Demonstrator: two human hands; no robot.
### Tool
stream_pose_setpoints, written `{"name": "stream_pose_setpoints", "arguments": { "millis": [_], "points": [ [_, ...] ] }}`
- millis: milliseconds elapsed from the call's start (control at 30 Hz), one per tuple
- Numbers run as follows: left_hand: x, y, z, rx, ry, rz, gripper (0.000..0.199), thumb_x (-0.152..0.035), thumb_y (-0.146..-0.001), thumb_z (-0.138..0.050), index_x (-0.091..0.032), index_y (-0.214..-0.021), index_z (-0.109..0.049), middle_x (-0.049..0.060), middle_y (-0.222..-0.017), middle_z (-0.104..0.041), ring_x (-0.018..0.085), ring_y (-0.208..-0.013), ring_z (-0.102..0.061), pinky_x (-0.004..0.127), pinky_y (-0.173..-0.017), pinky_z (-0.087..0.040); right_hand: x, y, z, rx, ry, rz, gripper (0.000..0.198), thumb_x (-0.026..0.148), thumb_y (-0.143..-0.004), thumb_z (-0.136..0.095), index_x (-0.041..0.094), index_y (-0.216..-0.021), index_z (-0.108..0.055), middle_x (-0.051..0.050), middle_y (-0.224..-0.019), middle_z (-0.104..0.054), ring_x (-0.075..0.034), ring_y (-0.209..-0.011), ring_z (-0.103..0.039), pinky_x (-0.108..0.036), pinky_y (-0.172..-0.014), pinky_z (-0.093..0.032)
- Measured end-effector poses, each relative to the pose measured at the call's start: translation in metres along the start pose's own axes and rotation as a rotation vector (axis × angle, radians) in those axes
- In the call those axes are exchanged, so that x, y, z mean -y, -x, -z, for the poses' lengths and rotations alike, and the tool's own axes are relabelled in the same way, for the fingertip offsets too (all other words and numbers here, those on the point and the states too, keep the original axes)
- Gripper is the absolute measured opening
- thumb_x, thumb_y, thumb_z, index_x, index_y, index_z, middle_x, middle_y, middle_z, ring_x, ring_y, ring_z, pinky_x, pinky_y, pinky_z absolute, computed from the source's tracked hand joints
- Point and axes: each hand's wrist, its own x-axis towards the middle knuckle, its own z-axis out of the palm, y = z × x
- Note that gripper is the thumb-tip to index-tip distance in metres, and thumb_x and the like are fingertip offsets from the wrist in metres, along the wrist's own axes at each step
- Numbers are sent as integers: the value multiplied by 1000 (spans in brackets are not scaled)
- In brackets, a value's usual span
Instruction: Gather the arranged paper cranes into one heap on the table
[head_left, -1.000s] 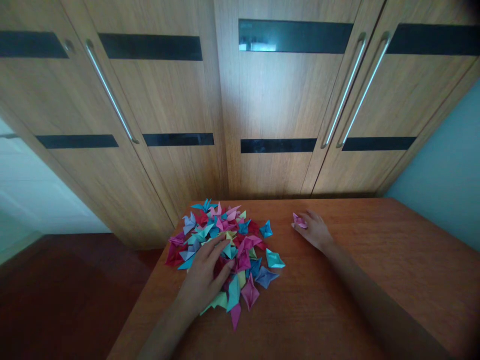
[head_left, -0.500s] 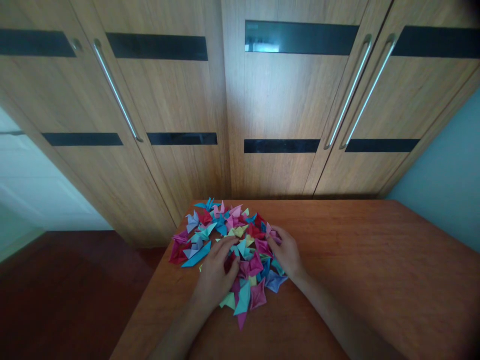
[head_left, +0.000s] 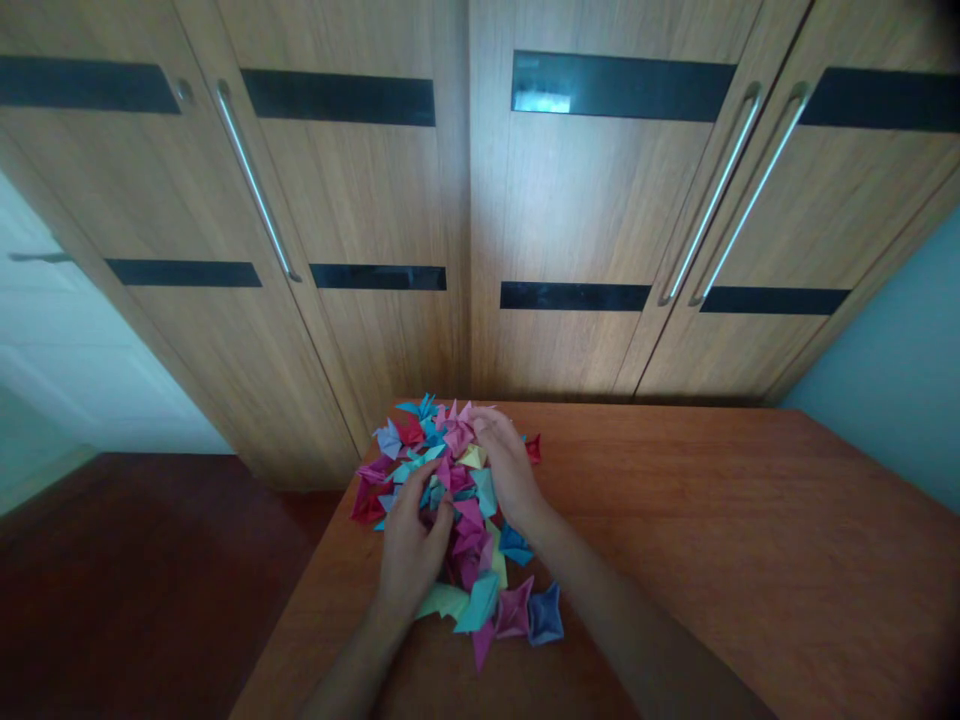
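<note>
Wooden table (head_left: 712,520), both hands on origami pile (head_left: 457,500), left hand (head_left: 411,545) and right hand (head_left: 510,465) grip unclear

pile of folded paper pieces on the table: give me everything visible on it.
The pile of folded paper pieces is a loose heap of small pointed shapes in pink, magenta, teal, blue, purple, red and pale green. It lies on the wooden table, near its far left corner. The left hand and right hand both rest on it.
</note>
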Motion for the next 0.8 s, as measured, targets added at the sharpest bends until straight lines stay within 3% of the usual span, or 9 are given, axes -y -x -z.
{"name": "stream_pose_setpoints", "arguments": {
  "millis": [167, 333, 467, 600, 700, 800],
  "points": [
    [1, -6, 18, -87, -49, -17, 38, -27, -86, -48, -20, -124, -50, 9, -126, -56, 26, -118, -52, 44, -100, -42, 7, -8, -1, 230, 179, -10, 33, 47, -86, -49, 25, -105, -65, -1, -111, -65, -17, -107, -57, -34, -98, -40],
    [2, -2, 34, -42, -181, -66, 39, -32, -87, -48, -21, -125, -50, 9, -127, -55, 27, -119, -51, 45, -99, -42, 10, 9, 32, 276, 308, 8, 33, 45, -89, -48, 26, -112, -62, -3, -121, -62, -19, -115, -54, -38, -102, -38],
    [6, 18, 43, 89, -316, -160, 47, -39, -87, -52, -24, -131, -45, 10, -138, -46, 29, -127, -43, 48, -104, -38, 22, 52, 83, 309, 489, -51, 40, 42, -87, -52, 29, -125, -54, -4, -132, -54, -21, -123, -48, -42, -104, -38],
    [16, 46, 48, 196, -470, -257, 68, -49, -80, -60, -29, -140, -34, 11, -147, -33, 34, -129, -40, 52, -101, -40, 30, 115, 127, 350, 846, -92, 65, 43, -80, -61, 34, -140, -37, -6, -145, -39, -28, -129, -41, -50, -102, -39],
    [21, 60, 47, 219, -516, -330, 96, -65, -66, -65, -28, -145, -23, 16, -148, -30, 39, -128, -39, 53, -98, -42, 23, 152, 137, 401, 1085, -34, 88, 43, -70, -70, 35, -145, -27, -6, -147, -35, -33, -131, -37, -53, -102, -39],
    [21, 65, 44, 204, -536, -392, 115, -77, -54, -64, -26, -147, -18, 19, -148, -28, 43, -127, -39, 56, -97, -41, 10, 163, 132, 432, 1181, 52, 90, 42, -70, -70, 34, -146, -24, -4, -148, -35, -33, -133, -35, -52, -106, -36]
  ]
}}
